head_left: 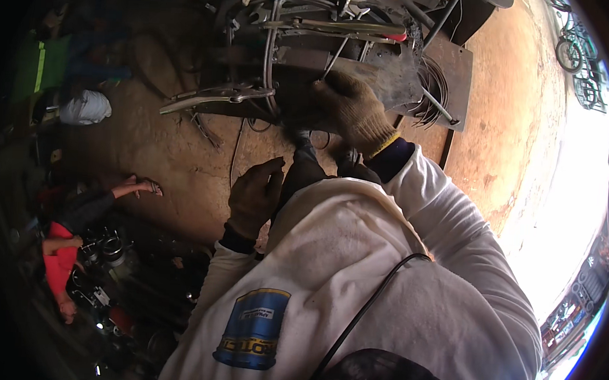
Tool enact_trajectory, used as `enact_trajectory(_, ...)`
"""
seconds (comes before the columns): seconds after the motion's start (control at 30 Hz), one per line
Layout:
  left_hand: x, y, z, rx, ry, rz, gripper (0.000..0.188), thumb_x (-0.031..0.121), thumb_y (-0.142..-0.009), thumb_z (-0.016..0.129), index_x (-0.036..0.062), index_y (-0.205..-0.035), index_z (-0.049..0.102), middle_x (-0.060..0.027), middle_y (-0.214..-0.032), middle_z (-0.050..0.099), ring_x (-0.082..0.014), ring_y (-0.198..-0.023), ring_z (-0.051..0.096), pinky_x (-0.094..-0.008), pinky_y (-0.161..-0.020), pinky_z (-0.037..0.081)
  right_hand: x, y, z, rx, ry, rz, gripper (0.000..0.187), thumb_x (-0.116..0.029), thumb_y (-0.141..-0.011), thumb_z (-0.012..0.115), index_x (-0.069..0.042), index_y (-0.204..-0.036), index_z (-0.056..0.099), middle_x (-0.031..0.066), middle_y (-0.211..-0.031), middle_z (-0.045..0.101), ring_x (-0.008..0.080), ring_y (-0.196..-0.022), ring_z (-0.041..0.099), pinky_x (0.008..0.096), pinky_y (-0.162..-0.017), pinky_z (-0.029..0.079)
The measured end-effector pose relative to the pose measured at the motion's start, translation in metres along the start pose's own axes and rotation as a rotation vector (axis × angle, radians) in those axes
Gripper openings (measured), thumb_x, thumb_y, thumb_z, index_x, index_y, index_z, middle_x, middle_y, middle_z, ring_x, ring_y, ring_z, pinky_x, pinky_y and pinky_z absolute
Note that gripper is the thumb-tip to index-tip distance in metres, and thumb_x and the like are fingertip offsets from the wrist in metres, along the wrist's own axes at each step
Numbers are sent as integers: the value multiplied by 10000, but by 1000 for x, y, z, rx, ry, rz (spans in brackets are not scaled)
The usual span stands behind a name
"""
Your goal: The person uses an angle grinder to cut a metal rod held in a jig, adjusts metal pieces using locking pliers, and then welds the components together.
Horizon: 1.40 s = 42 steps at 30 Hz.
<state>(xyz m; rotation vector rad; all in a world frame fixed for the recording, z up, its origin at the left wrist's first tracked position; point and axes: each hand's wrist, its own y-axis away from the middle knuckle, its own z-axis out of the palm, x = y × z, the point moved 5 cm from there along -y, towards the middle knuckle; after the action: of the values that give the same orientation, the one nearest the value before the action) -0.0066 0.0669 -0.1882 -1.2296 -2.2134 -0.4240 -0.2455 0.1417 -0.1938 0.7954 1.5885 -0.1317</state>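
My right hand, in a brown knit glove with a yellow cuff, is over the near edge of a dark metal work table. Its fingers are closed at the lower end of a thin metal rod. Beyond it lies a long-handled locking clamp, across a bent metal frame. Another locking clamp grips the frame at the table's left edge. My left hand, gloved and in shadow, hangs beside my leg, fingers loosely bent and apart, with nothing visible in it.
A coil of wire and a metal bar with a flat head lie at the table's right. A cable runs over the floor. At left, a person in red sits near machine parts. Bicycles stand far right.
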Motion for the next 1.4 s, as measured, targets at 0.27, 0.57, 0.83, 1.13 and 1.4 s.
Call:
enact_trajectory(0.27, 1, 11, 8, -50, -15, -26, 197, 74, -925, 681, 31, -1115, 712, -141, -1048, 751, -273, -895, 737, -350, -757, 587, 16, -9, 9, -44, -197, 18, 456, -403, -970, 594, -73, -1278, 660, 177, -1178, 710, 324, -1110, 671, 374, -959, 493)
enact_trajectory(0.57, 15, 13, 9, -55, -23, 13, 205, 77, -920, 687, 40, -1121, 713, -141, -1030, 750, -274, -853, 733, -350, -734, 587, 28, -19, 17, -57, -377, -28, 331, -194, -1018, 614, 35, -1257, 611, 108, -1038, 722, 172, -911, 701, 317, -816, 580)
enact_trajectory(0.83, 40, -2, -25, 83, 100, 101, 221, 25, -873, 712, 25, -1094, 703, -145, -983, 744, -270, -793, 724, -343, -667, 576, 9, 51, -3, -12, -739, 28, 286, -201, -1022, 585, 19, -1193, 650, 82, -955, 710, 160, -838, 677, 301, -772, 552)
enact_trajectory(1.13, 76, -49, -61, 144, 243, 376, 453, 59, -853, 778, -18, -1258, 591, -120, -1091, 707, -162, -696, 641, -289, -669, 543, 13, 91, -1, -32, -1220, 7, 289, -158, -989, 607, 12, -1222, 621, 82, -984, 680, 200, -855, 681, 317, -769, 564)
enact_trajectory(1.4, 45, -45, -50, 44, 627, 106, 426, 96, -892, 764, 13, -1273, 595, -80, -1104, 715, -108, -753, 638, -260, -685, 533, 5, 112, 15, 78, -1241, -60, 282, -150, -994, 600, 10, -1226, 616, 102, -945, 691, 213, -808, 690, 340, -742, 576)
